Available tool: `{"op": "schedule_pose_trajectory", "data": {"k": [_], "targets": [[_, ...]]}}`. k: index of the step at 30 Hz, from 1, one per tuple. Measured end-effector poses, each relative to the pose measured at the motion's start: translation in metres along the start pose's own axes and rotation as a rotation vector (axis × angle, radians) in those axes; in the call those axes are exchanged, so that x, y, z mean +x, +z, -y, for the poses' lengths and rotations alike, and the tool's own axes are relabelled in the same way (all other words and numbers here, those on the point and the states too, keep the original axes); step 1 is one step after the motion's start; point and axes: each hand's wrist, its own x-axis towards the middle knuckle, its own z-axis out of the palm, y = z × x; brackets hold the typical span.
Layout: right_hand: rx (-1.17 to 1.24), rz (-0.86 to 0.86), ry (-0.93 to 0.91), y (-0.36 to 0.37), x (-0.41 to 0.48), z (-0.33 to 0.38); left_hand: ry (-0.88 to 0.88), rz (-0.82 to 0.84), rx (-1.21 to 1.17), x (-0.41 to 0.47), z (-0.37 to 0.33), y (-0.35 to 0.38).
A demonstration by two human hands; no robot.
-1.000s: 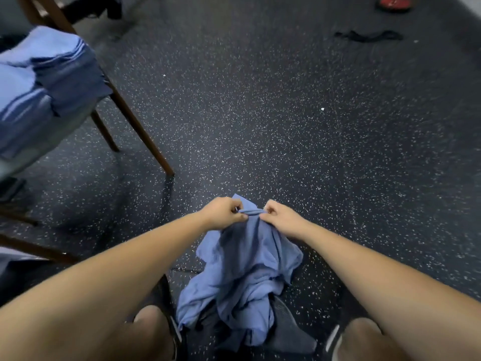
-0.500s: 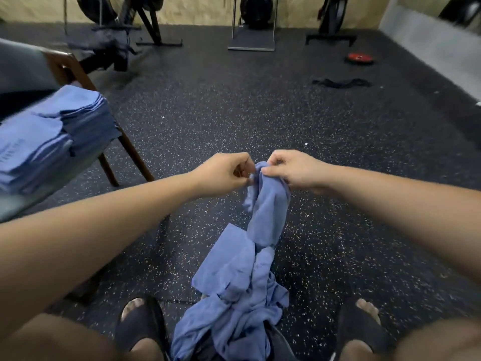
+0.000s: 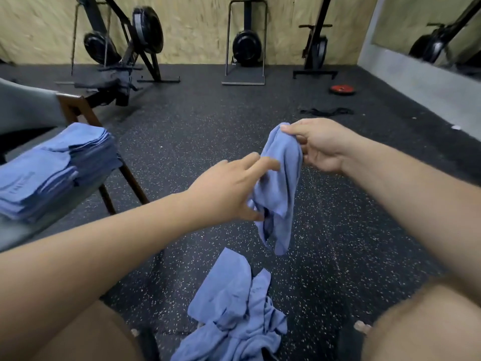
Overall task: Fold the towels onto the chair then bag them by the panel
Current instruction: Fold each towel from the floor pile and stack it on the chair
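A blue towel [image 3: 279, 188] hangs crumpled in the air in front of me. My right hand [image 3: 318, 144] pinches its top corner between thumb and fingers. My left hand [image 3: 229, 190] reaches into the towel's left side with fingers spread and fairly straight, touching the cloth lower down. A loose pile of unfolded blue towels [image 3: 234, 311] lies on the floor between my feet. A stack of folded blue towels [image 3: 54, 168] sits on the grey seat of a wooden chair [image 3: 78, 110] at the left.
Black speckled rubber floor [image 3: 351, 243] stretches ahead. Exercise machines [image 3: 130, 48] stand along the far plywood wall. A red weight plate [image 3: 341, 89] and a black strap [image 3: 325, 111] lie on the floor at the right. A mirrored wall [image 3: 429, 29] runs along the right.
The towel has been lifted clear of the pile. My hands parted: the right rose with the corner, and the left let go of the top edge and slid down the cloth with fingers spread.
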Motion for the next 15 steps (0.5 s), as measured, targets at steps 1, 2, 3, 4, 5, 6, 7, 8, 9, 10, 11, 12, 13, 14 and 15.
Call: {"op": "schedule_pose_trajectory", "data": {"k": [1, 2, 3, 4, 5, 6, 7, 8, 9, 10, 11, 12, 13, 14, 15], "targets": [[0.037, 0.003, 0.012, 0.0, 0.0, 0.0, 0.068, -0.025, 0.097, 0.001, -0.001, -0.001], [0.064, 0.002, 0.02, 0.0, 0.001, 0.0, 0.111, -0.047, 0.147, 0.004, -0.001, -0.001], [0.083, -0.002, 0.026, 0.0, 0.001, -0.001, 0.146, -0.075, 0.156, 0.007, -0.001, 0.001], [0.094, -0.005, 0.031, 0.001, 0.0, -0.001, 0.182, -0.108, 0.145, 0.009, -0.001, 0.002], [0.096, -0.006, 0.036, 0.001, 0.0, -0.003, 0.217, -0.137, 0.126, 0.011, -0.001, 0.004], [0.086, -0.007, 0.041, 0.002, 0.0, -0.004, 0.248, -0.155, 0.101, 0.013, -0.001, 0.006], [0.072, -0.012, 0.047, 0.002, 0.0, -0.005, 0.272, -0.162, 0.077, 0.013, -0.001, 0.007], [0.056, -0.021, 0.054, 0.001, 0.001, -0.007, 0.281, -0.16, 0.057, 0.013, -0.002, 0.006], [0.044, -0.027, 0.063, 0.0, 0.003, -0.01, 0.276, -0.157, 0.039, 0.013, -0.002, 0.006], [0.033, -0.029, 0.069, -0.001, 0.005, -0.013, 0.255, -0.157, 0.013, 0.013, -0.002, 0.004], [0.018, -0.025, 0.073, -0.001, 0.006, -0.017, 0.216, -0.157, -0.029, 0.013, -0.002, 0.002], [-0.006, -0.012, 0.073, -0.002, 0.007, -0.021, 0.165, -0.152, -0.088, 0.013, -0.002, 0.0], [-0.044, 0.006, 0.069, -0.002, 0.007, -0.024, 0.115, -0.146, -0.153, 0.014, -0.002, -0.002], [-0.107, 0.023, 0.063, -0.002, 0.007, -0.028, 0.064, -0.144, -0.216, 0.014, -0.001, -0.003], [-0.187, 0.032, 0.051, -0.002, 0.005, -0.031, 0.011, -0.144, -0.272, 0.014, 0.001, -0.003]]}}
